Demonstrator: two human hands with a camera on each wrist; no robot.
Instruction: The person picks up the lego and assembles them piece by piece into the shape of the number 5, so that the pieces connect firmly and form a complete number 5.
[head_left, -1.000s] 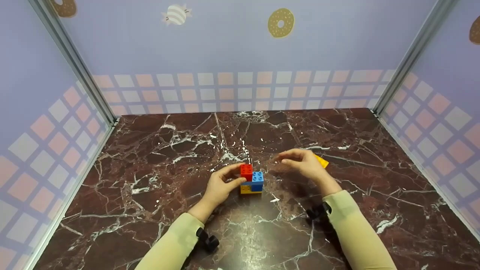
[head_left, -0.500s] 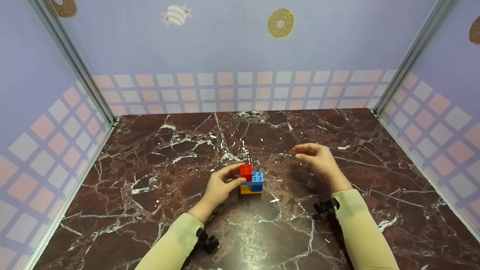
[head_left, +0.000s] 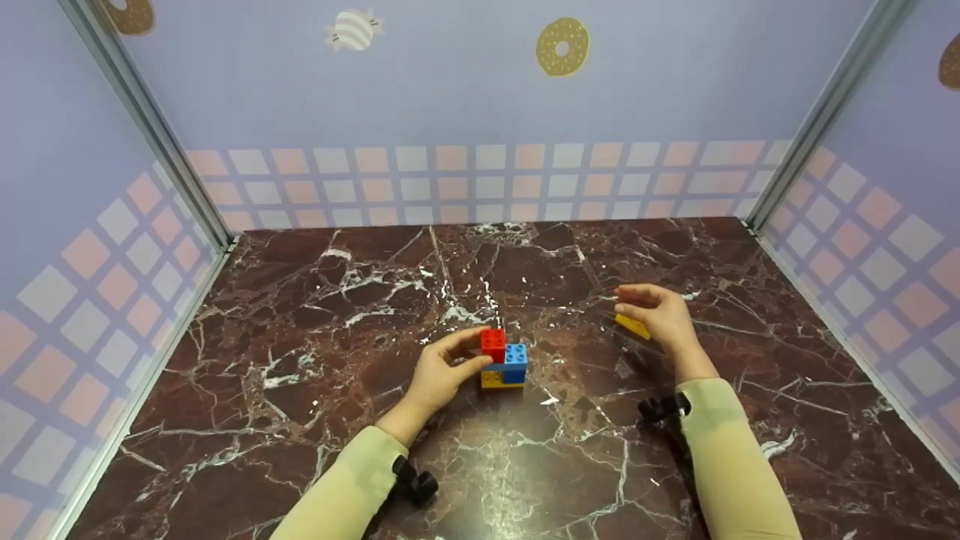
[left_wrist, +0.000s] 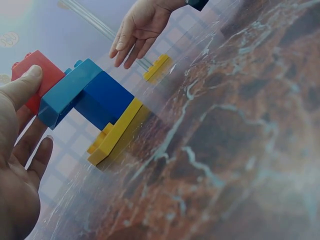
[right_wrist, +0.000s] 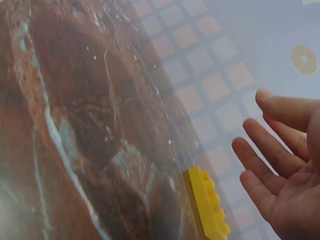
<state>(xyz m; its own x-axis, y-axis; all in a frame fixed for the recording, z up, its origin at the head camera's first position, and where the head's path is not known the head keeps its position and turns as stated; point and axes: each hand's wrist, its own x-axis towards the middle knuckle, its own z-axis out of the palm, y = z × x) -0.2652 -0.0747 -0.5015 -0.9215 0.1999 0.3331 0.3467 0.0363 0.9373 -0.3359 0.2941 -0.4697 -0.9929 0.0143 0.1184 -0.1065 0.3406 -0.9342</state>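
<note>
A small stack of toy bricks stands on the marble table: a flat yellow brick (left_wrist: pixel 120 135) at the bottom, a dark blue brick (left_wrist: pixel 107 97) over one end, a lighter blue brick (head_left: pixel 516 355) across that, and a red brick (head_left: pixel 493 346) on top. My left hand (head_left: pixel 437 369) pinches the red brick between thumb and fingers. To the right, my right hand (head_left: pixel 663 316) hovers near a separate flat yellow brick (head_left: pixel 632 327), fingers loosely extended. In the right wrist view, a gap shows between that hand and the studded yellow brick (right_wrist: pixel 205 205); nothing is in its grasp.
The dark red, white-veined table (head_left: pixel 360 315) is bounded by lilac walls (head_left: pixel 450 97) at the back and sides. Metal posts (head_left: pixel 161 135) stand at the left and right corners. Each wrist carries a black camera mount (head_left: pixel 415 480).
My right hand has moved to the right and slightly back, over the loose yellow brick, which now shows below the thumb. My left hand and the stack have stayed put.
</note>
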